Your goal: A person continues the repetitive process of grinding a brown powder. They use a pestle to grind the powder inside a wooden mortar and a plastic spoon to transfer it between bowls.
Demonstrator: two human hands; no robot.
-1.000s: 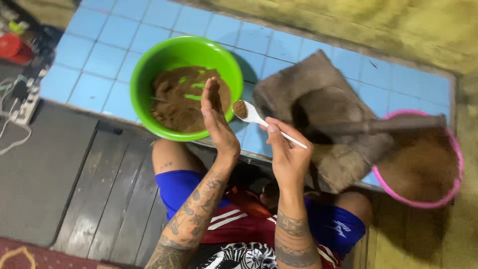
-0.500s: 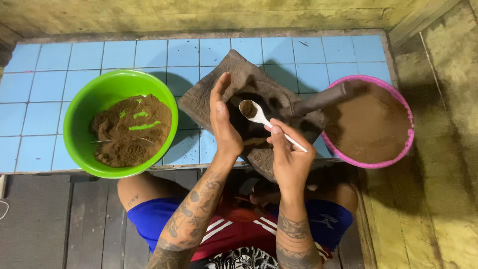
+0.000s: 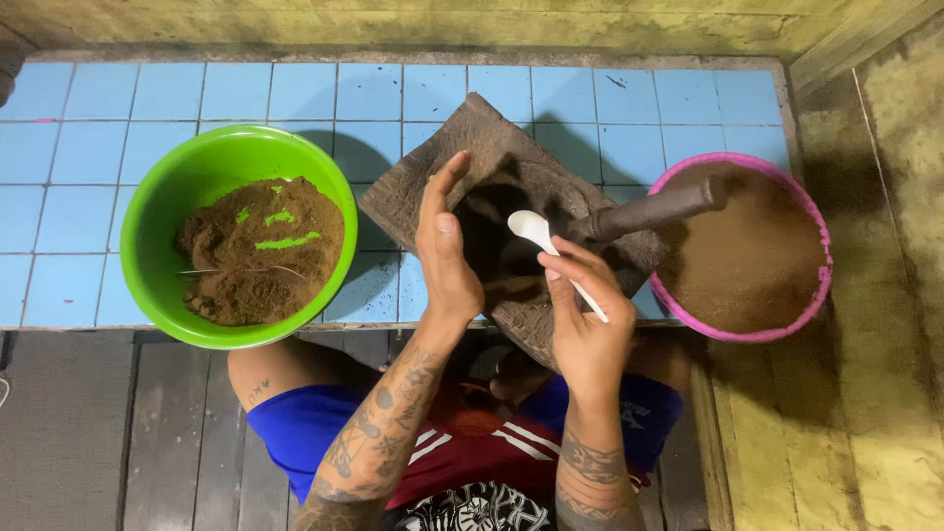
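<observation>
My right hand (image 3: 585, 324) holds a white plastic spoon (image 3: 534, 231) with its bowl turned over the hollow of a dark stone mortar (image 3: 492, 147). My left hand (image 3: 444, 251) stands flat and upright at the mortar's left side, fingers together, holding nothing. A dark pestle (image 3: 654, 209) leans from the mortar towards the right. A green bowl (image 3: 167, 197) with brown powder and a few green flecks sits at the left. A pink-rimmed bowl (image 3: 821, 285) of finer brown powder sits at the right.
All three vessels rest on a low ledge of light blue tiles (image 3: 88, 108). A yellowish wall (image 3: 393, 25) runs behind and a yellowish edge at the right. Dark wooden floorboards (image 3: 118, 433) lie below, with my knees in blue shorts (image 3: 295, 433).
The spoon carried brown powder from the green bowl over to the mortar and now looks empty. Both hands shifted right with it, and the view swung to centre on the mortar.
</observation>
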